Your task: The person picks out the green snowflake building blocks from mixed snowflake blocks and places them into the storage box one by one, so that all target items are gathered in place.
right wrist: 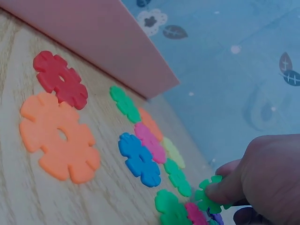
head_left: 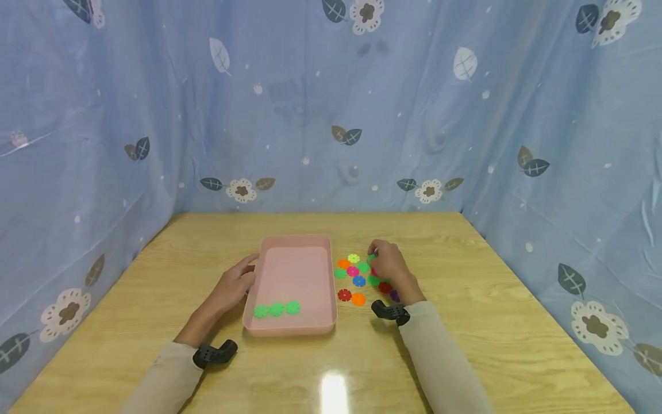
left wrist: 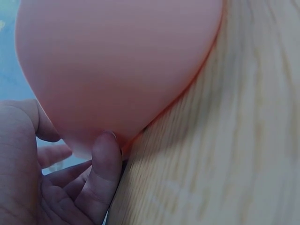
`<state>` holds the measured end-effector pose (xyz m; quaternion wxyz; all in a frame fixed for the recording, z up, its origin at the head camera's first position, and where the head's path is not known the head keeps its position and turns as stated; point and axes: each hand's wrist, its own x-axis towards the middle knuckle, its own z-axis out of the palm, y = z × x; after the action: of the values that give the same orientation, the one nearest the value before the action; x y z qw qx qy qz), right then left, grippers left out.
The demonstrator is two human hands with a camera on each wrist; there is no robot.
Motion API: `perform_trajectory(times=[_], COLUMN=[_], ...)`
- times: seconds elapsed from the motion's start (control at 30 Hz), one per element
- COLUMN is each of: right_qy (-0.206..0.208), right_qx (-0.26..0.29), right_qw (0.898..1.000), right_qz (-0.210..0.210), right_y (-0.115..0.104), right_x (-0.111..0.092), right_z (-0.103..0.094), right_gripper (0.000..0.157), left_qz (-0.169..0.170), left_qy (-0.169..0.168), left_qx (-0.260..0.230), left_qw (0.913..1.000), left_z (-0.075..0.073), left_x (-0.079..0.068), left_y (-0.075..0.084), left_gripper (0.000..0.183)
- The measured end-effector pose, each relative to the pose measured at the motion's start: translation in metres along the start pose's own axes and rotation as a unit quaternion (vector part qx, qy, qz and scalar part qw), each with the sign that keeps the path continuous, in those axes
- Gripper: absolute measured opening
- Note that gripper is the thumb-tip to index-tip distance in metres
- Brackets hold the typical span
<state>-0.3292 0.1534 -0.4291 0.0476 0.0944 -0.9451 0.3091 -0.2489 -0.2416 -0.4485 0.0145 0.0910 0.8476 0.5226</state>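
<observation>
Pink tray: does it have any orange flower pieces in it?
No, the pink tray holds three green pieces, while the orange pieces lie on the table beside it.

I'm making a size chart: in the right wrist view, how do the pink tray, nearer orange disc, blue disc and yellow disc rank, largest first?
Pink tray, partly out of frame
Nearer orange disc
Blue disc
Yellow disc
Apparent sizes only; nearness to the camera may enlarge the first disc.
</observation>
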Motion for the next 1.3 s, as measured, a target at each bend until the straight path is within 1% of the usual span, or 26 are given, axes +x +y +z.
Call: perform_trajectory(times=[0.17,0.43,0.57,0.73,0.9,1.03,1.2,1.3], right_qy=[0.023,0.009,0.015,0.013,0.02,0.013,-0.004,-0.009], right_qx=[0.009,0.036,0.055,0.052,0.045,0.062,0.092,0.119], right_qw=[1.0,0.999,0.998,0.998,0.997,0.994,0.987,0.98], right_qz=[-0.008,-0.012,-0.018,-0.027,-0.056,-0.088,-0.135,-0.157], right_y=[-0.004,-0.008,-0.011,-0.013,-0.023,-0.037,-0.053,-0.065], right_x=[0.004,-0.001,-0.003,-0.003,-0.003,-0.006,-0.011,-0.014], right_z=[-0.005,-0.001,0.0,0.002,0.002,0.0,-0.006,-0.009], right_gripper=[0.014,0.015,0.012,0.008,0.009,0.012,0.017,0.017], left_qz=[0.013,-0.004,0.0,-0.005,-0.003,-0.004,-0.004,-0.001], left_qy=[0.009,0.01,0.016,0.012,0.012,0.016,0.02,0.021], left_qx=[0.013,0.004,-0.002,-0.005,0.007,0.016,0.019,0.016], left_qw=[0.9998,0.9999,0.9999,0.9999,0.9999,0.9997,0.9996,0.9996], left_z=[-0.001,0.002,0.004,0.007,0.006,0.004,0.004,0.003], left_x=[0.007,-0.003,-0.003,-0.002,-0.002,-0.002,-0.001,0.0], left_y=[0.003,-0.004,-0.005,-0.01,-0.005,-0.002,-0.001,-0.001], left_gripper=[0.059,0.06,0.059,0.059,0.06,0.061,0.06,0.06])
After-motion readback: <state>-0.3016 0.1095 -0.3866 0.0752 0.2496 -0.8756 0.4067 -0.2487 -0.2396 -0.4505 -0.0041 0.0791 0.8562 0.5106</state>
